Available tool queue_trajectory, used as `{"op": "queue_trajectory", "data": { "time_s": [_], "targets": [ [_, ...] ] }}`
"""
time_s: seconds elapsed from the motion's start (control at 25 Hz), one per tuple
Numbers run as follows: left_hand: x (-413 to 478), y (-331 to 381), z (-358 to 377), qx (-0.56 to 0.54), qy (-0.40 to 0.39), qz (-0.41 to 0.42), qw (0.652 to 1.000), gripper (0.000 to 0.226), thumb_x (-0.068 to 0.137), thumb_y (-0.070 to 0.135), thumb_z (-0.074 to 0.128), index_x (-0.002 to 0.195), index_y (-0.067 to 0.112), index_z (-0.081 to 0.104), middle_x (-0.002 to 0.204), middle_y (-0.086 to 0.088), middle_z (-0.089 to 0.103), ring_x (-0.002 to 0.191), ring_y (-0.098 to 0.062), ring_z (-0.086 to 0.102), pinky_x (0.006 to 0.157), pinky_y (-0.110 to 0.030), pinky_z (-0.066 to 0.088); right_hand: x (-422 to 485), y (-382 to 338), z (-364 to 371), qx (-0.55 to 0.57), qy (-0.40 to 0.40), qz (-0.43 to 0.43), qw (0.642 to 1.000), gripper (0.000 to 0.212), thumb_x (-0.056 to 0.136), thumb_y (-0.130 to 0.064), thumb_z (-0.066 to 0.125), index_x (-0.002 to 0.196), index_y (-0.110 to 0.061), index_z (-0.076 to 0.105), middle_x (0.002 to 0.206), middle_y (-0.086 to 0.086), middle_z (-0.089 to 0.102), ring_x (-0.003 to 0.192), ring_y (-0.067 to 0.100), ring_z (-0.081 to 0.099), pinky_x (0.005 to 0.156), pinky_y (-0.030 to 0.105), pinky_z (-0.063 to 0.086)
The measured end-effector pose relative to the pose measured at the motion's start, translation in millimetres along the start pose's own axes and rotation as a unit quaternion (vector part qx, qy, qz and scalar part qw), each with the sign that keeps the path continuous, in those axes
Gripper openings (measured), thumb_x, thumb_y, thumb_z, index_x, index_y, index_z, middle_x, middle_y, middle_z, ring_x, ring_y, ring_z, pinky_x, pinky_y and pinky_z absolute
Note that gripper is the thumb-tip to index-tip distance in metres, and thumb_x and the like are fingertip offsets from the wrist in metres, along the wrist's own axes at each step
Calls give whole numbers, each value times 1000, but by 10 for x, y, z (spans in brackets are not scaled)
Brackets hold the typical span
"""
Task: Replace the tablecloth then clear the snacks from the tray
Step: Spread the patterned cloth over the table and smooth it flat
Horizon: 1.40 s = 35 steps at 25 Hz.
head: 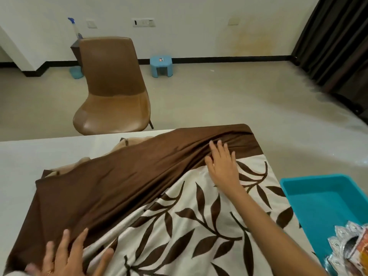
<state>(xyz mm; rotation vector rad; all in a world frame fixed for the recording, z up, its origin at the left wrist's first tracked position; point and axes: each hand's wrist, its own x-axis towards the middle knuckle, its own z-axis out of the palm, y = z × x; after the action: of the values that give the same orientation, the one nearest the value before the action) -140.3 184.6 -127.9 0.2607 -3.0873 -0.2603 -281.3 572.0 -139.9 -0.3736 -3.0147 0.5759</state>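
A tablecloth (123, 188), cream with brown leaves and a wide brown border, lies wrinkled across the right part of the white table (39, 154). My left hand (67, 255) presses flat on it at the near edge, fingers spread. My right hand (223, 166) lies flat with straight fingers on the cloth near its far right corner, where the brown border bunches into folds. A blue plastic tray (318, 198) sits at the right, with silver-foil snack packets (350, 248) in its near end. A beige cloth (131, 141) peeks out from under the brown border.
A brown leather chair (113, 90) stands beyond the table's far edge. A small blue stool (161, 65) sits by the wall. Dark curtains (336, 40) hang at the far right. Bare floor stretches past the table.
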Motion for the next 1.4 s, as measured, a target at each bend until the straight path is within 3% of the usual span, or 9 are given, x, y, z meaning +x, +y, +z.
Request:
{"op": "queue_trajectory", "data": {
  "time_s": [0.12, 0.24, 0.32, 0.4, 0.52, 0.6, 0.84, 1.16, 1.4],
  "targets": [
    [-233, -182, 230, 19, -111, -17, 993, 103, 65, 91, 23, 132, 20, 58, 137, -21, 52, 132, -51, 35, 114, -62, 2, -1257, -126, 145, -4, -81, -79, 994, 81, 83, -79, 2, 152, -37, 1, 158, -3, -17, 146, 21, -18, 118, 44, -11],
    [-114, -3, 124, 38, -146, -89, 985, 98, 60, 96, 27, 145, 46, 29, 159, -6, 19, 140, -48, 15, 105, -59, -23, -1516, 119, 269, -83, -61, -69, 992, 83, 81, -84, 7, 151, -40, -2, 160, -7, -13, 147, 20, -13, 118, 44, -11],
    [127, -4, 105, 14, -125, -52, 991, 96, 60, 96, 28, 145, 52, 17, 161, 1, 7, 144, -41, 4, 109, -61, -11, -1281, 175, 267, -87, -54, -50, 993, 84, 81, -83, 10, 152, -39, 3, 161, -4, -5, 148, 21, -8, 119, 45, -7],
    [305, -101, 48, -101, -96, 21, 990, 86, 71, 86, 41, 146, 44, 28, 160, -2, 15, 145, -36, 9, 113, -57, 2, -1134, 99, 191, -79, -43, -25, 996, 87, 81, -80, 7, 153, -32, 5, 162, 2, -3, 148, 23, -9, 119, 48, -5],
    [124, -199, -196, -294, 46, -14, 955, 63, 89, 58, 47, 141, 21, 43, 150, -14, 35, 141, -28, 27, 113, -46, 23, -1575, -195, 94, -15, -46, -19, 999, 82, 87, -69, 6, 154, -21, 2, 161, 4, -8, 147, 18, -16, 120, 44, -6],
    [-236, -310, -199, -200, 100, -25, 974, 63, 94, 57, 39, 139, 14, 43, 148, -19, 36, 140, -34, 27, 114, -52, 18, -2243, -424, 80, 7, -94, -81, 992, 78, 89, -71, 9, 153, -29, -7, 158, -3, -21, 144, 13, -24, 119, 41, -11],
    [-1422, -921, 43, -78, -26, -124, 989, 91, 76, 84, 21, 148, 29, 23, 157, -18, 12, 144, -38, 10, 110, -69, 4, -3094, -69, 132, -88, -111, -96, 985, 83, 84, -79, 1, 151, -32, -13, 158, -4, -23, 144, 13, -23, 118, 43, -11],
    [-1800, -1358, -320, -109, -38, -180, 977, 118, 60, 92, 22, 153, 21, 4, 157, -23, 6, 141, -45, 14, 115, -53, 17, -3714, -852, 446, -56, -131, -87, 986, 84, 83, -79, 4, 151, -32, -10, 155, 2, -23, 145, 24, -21, 116, 51, -12],
    [-1861, -1854, -359, -106, -45, -244, 963, 103, 72, 87, 32, 152, 24, 14, 151, -30, 20, 137, -49, 21, 112, -56, 20, -3761, -1101, 523, -80, -165, -132, 974, 96, 74, -89, 12, 150, -35, -14, 156, 1, -27, 143, 24, -28, 113, 48, -19]
  ]
}}
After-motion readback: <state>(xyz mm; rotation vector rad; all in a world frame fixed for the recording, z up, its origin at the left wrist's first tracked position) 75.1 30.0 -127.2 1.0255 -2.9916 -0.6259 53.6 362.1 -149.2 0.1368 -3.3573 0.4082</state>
